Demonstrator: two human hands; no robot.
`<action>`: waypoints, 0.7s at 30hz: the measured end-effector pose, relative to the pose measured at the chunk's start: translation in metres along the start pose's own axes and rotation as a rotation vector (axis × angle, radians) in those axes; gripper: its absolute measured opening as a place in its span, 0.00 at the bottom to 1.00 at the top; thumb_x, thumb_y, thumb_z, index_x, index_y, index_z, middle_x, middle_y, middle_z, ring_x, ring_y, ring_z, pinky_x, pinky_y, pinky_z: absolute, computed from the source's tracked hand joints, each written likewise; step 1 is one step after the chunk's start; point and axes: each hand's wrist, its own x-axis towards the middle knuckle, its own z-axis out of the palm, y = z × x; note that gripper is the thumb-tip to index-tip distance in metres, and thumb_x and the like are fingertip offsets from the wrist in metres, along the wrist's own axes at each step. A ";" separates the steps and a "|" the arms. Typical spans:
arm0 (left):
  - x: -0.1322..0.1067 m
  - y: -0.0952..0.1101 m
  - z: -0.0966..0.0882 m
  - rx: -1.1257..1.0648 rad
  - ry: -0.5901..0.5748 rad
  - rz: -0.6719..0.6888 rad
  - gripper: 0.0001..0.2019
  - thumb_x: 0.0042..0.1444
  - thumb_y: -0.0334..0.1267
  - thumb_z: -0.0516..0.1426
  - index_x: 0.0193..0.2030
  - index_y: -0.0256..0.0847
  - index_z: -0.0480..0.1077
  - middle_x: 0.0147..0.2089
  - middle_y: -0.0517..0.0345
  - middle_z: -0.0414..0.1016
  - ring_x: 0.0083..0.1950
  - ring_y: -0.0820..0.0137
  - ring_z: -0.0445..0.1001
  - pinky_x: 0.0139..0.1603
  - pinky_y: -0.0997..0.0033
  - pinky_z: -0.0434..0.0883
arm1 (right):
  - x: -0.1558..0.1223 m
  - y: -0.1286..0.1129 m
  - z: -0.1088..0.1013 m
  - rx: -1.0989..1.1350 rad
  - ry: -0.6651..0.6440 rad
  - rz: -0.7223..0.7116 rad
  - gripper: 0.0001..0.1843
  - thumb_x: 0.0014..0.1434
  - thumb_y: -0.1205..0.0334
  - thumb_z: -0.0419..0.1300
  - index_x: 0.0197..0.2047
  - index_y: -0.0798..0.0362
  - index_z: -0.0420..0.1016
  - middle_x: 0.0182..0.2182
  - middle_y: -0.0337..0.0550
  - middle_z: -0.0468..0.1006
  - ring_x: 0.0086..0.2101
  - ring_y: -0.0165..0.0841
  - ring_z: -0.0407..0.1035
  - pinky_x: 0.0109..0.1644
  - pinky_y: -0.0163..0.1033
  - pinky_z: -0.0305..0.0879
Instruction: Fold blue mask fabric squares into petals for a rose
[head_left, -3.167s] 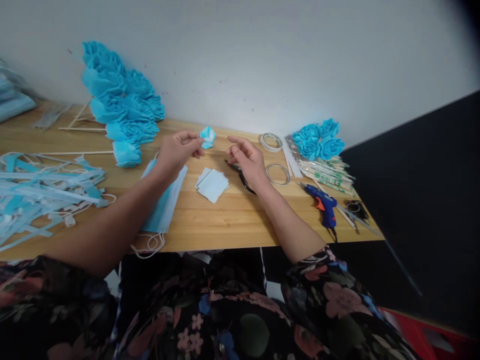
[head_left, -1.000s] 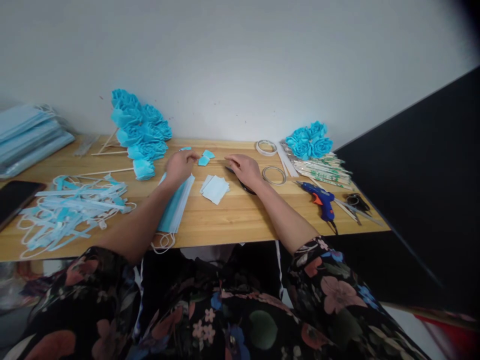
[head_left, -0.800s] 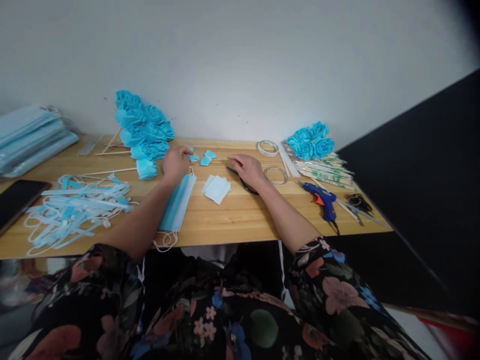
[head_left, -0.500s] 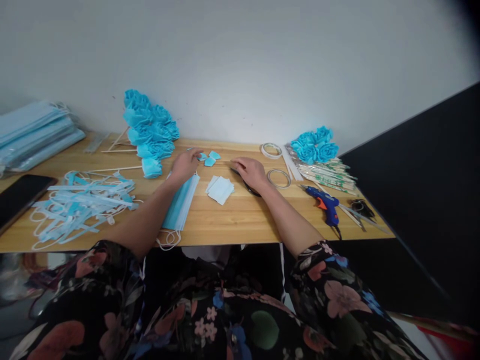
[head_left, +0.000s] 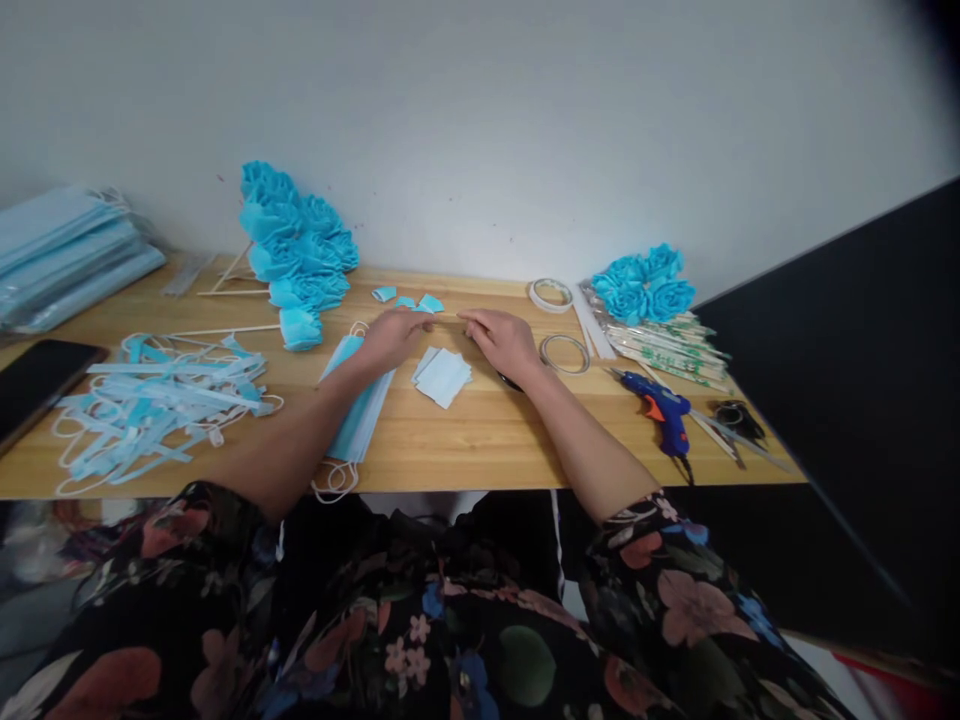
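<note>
My left hand [head_left: 397,337] and my right hand [head_left: 502,343] face each other over the middle of the table. Between their pinched fingertips runs a thin pale stick [head_left: 448,318]. Small blue cut pieces [head_left: 430,303] lie just beyond the left fingers. Nearer me rests a small stack of pale squares [head_left: 444,378]. A blue pleated face mask [head_left: 367,415] is partly hidden under my left forearm. Beneath my right hand, part of a black object [head_left: 509,382] shows, too covered to name.
Blue mask-fabric flowers on sticks [head_left: 300,250] stand at the back left, more flowers [head_left: 645,285] at the right. Cut ear loops and strips [head_left: 161,400], a phone [head_left: 45,385], packed masks [head_left: 67,260], tape rolls [head_left: 551,294], wrapped sticks [head_left: 671,350] and a glue gun [head_left: 660,405] surround the hands.
My left hand has moved right, away from the small blue pieces, and now pinches the thin stick opposite my right hand. The view has shifted slightly.
</note>
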 end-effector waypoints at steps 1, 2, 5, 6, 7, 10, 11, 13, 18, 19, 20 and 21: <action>0.000 0.000 0.001 0.016 -0.006 0.005 0.21 0.61 0.33 0.49 0.51 0.43 0.82 0.49 0.53 0.85 0.53 0.60 0.80 0.60 0.58 0.73 | 0.000 -0.001 0.000 -0.002 -0.006 -0.004 0.19 0.69 0.65 0.53 0.56 0.47 0.81 0.46 0.43 0.86 0.46 0.40 0.79 0.51 0.43 0.72; -0.001 -0.001 0.002 0.032 0.002 0.000 0.21 0.61 0.34 0.50 0.50 0.43 0.82 0.50 0.53 0.85 0.53 0.59 0.79 0.61 0.57 0.72 | 0.000 -0.001 0.000 -0.001 -0.014 -0.006 0.19 0.69 0.65 0.53 0.56 0.47 0.81 0.46 0.43 0.86 0.46 0.40 0.79 0.51 0.43 0.72; -0.001 -0.005 0.001 0.073 0.061 -0.070 0.21 0.61 0.34 0.49 0.50 0.43 0.82 0.51 0.51 0.85 0.55 0.57 0.79 0.64 0.55 0.70 | -0.001 -0.002 0.001 -0.003 -0.018 0.006 0.19 0.69 0.65 0.53 0.56 0.46 0.80 0.46 0.42 0.86 0.46 0.39 0.79 0.50 0.43 0.71; -0.001 -0.007 0.000 0.079 0.079 -0.100 0.21 0.61 0.33 0.49 0.49 0.43 0.82 0.52 0.51 0.85 0.55 0.57 0.79 0.64 0.55 0.70 | -0.001 -0.001 0.001 -0.005 -0.016 0.011 0.19 0.69 0.65 0.53 0.56 0.46 0.80 0.45 0.42 0.86 0.46 0.39 0.79 0.50 0.43 0.71; -0.001 -0.009 -0.002 0.079 0.095 -0.127 0.21 0.61 0.33 0.49 0.49 0.43 0.82 0.52 0.51 0.85 0.55 0.57 0.79 0.64 0.55 0.70 | -0.001 -0.001 0.002 -0.007 -0.013 0.014 0.19 0.69 0.65 0.53 0.56 0.46 0.80 0.45 0.42 0.86 0.46 0.39 0.79 0.50 0.43 0.71; 0.000 -0.012 -0.008 0.030 0.145 -0.184 0.21 0.60 0.32 0.49 0.49 0.41 0.82 0.52 0.51 0.85 0.55 0.59 0.79 0.62 0.58 0.71 | -0.001 0.001 0.004 -0.007 -0.008 0.011 0.18 0.69 0.64 0.53 0.56 0.46 0.81 0.45 0.42 0.86 0.46 0.39 0.79 0.51 0.43 0.72; 0.000 -0.013 -0.010 0.006 0.162 -0.209 0.21 0.59 0.32 0.49 0.48 0.41 0.82 0.51 0.51 0.85 0.54 0.59 0.80 0.61 0.59 0.72 | -0.001 0.002 0.004 -0.005 -0.007 0.010 0.18 0.69 0.64 0.53 0.56 0.46 0.80 0.45 0.42 0.86 0.46 0.39 0.79 0.51 0.44 0.72; 0.001 -0.015 -0.013 -0.039 0.196 -0.266 0.20 0.58 0.31 0.49 0.45 0.40 0.82 0.49 0.51 0.85 0.51 0.60 0.80 0.58 0.59 0.74 | -0.001 0.003 0.004 0.000 -0.004 0.014 0.18 0.69 0.64 0.53 0.55 0.46 0.80 0.45 0.43 0.86 0.46 0.40 0.78 0.52 0.45 0.72; 0.000 -0.023 -0.014 -0.101 0.260 -0.372 0.17 0.56 0.30 0.50 0.39 0.42 0.80 0.44 0.53 0.85 0.47 0.61 0.80 0.53 0.61 0.75 | -0.002 0.000 0.001 -0.012 -0.024 0.009 0.18 0.69 0.64 0.53 0.55 0.47 0.81 0.46 0.45 0.86 0.47 0.41 0.77 0.51 0.45 0.71; -0.001 -0.024 -0.013 -0.107 0.265 -0.383 0.17 0.56 0.30 0.50 0.39 0.41 0.80 0.43 0.53 0.85 0.47 0.61 0.80 0.52 0.61 0.75 | -0.002 -0.002 0.000 -0.023 -0.038 0.004 0.19 0.69 0.64 0.53 0.56 0.47 0.81 0.46 0.46 0.86 0.47 0.42 0.77 0.50 0.45 0.70; -0.001 -0.024 -0.013 -0.111 0.266 -0.389 0.17 0.57 0.30 0.50 0.39 0.41 0.81 0.43 0.53 0.85 0.47 0.61 0.80 0.52 0.62 0.75 | -0.002 -0.005 -0.001 -0.036 -0.055 -0.004 0.19 0.68 0.64 0.54 0.56 0.47 0.81 0.45 0.46 0.86 0.47 0.42 0.77 0.49 0.45 0.70; -0.001 -0.025 -0.012 -0.115 0.263 -0.391 0.17 0.57 0.30 0.50 0.39 0.41 0.81 0.43 0.53 0.85 0.47 0.62 0.80 0.52 0.62 0.74 | -0.002 -0.007 -0.002 -0.049 -0.069 -0.015 0.18 0.68 0.64 0.55 0.56 0.47 0.81 0.45 0.46 0.86 0.46 0.42 0.77 0.48 0.45 0.69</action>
